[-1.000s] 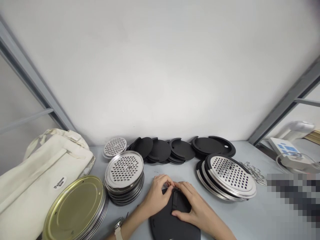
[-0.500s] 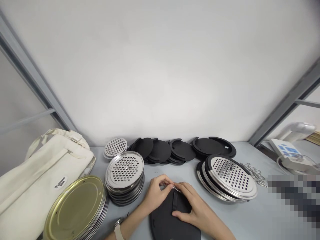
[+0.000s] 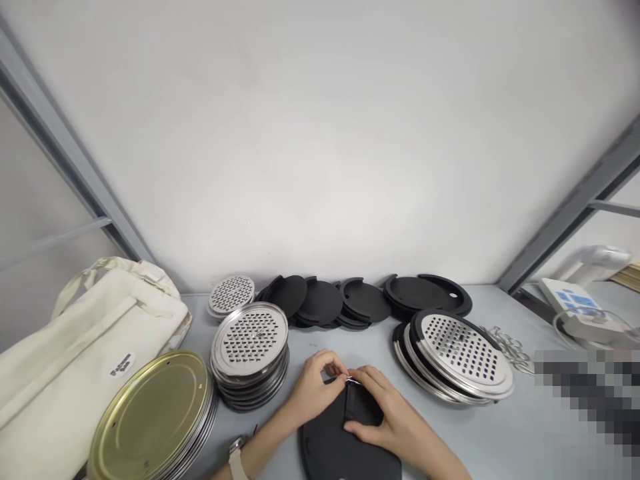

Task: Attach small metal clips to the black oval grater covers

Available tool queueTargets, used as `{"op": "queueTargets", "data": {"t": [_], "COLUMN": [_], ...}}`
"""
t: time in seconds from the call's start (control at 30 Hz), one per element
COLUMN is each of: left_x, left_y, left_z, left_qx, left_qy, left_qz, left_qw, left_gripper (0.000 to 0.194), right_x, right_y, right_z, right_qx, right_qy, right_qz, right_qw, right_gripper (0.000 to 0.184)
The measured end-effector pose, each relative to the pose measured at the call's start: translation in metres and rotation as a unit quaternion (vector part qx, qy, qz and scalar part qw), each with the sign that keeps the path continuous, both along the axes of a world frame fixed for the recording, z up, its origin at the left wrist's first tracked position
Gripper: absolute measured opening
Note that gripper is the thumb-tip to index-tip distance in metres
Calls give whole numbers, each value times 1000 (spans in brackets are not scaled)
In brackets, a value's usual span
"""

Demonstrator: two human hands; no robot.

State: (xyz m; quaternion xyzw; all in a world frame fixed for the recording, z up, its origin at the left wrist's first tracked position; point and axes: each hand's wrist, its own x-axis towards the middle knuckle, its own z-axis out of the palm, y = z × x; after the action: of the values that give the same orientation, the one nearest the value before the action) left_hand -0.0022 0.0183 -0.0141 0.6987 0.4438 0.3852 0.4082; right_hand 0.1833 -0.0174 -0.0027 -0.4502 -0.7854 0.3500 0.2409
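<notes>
Lying at the bottom centre of the frame, the flat black plate with a rounded outline [image 3: 350, 457] is on the grey table [image 3: 500, 447], and its lower end is cut by the frame edge. A narrow black raised strip [image 3: 350, 402] runs along its upper part. At the top end of this strip there is a thin shiny metal wire piece [image 3: 354, 381]. The left hand [image 3: 320, 387] has its thumb and forefinger closed together at this wire piece, in a pinch. The right hand [image 3: 384, 408] is partly open and curved: its fingers are at the top end of the strip, and its thumb presses near the lower end.

To the left of the hands stands a stack of round silver perforated discs [image 3: 250, 341], and further left, a stack of round gold-coloured metal lids [image 3: 150, 417] is beside a cream fabric bag [image 3: 100, 333]. Behind the hands, round black plates [image 3: 321, 301] overlap in a row near the white wall [image 3: 320, 147]. To the right are silver perforated discs with black rims [image 3: 463, 350], and just beside them, a small heap of metal wire pieces [image 3: 509, 348].
</notes>
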Motion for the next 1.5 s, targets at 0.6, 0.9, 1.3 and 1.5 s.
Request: {"op": "queueTargets", "data": {"t": [0.6, 0.9, 1.3, 1.5], "left_x": [0, 0, 1, 1], "left_y": [-2, -3, -3, -3], "left_z": [-1, -1, 2, 1], "left_qx": [7, 23, 33, 41], "left_qy": [6, 1, 9, 8], "left_qz": [-12, -12, -18, -17], "left_qw": [1000, 1000, 999, 999], "left_gripper": [11, 11, 11, 11], "right_x": [-2, 0, -3, -1], "right_y": [2, -1, 5, 5], "right_z": [-5, 4, -2, -7], "right_qx": [-27, -19, 80, 102], "right_qy": [29, 1, 12, 23], "right_qz": [9, 11, -9, -8], "right_qw": [999, 1000, 997, 994], "right_gripper": [57, 59, 35, 34]}}
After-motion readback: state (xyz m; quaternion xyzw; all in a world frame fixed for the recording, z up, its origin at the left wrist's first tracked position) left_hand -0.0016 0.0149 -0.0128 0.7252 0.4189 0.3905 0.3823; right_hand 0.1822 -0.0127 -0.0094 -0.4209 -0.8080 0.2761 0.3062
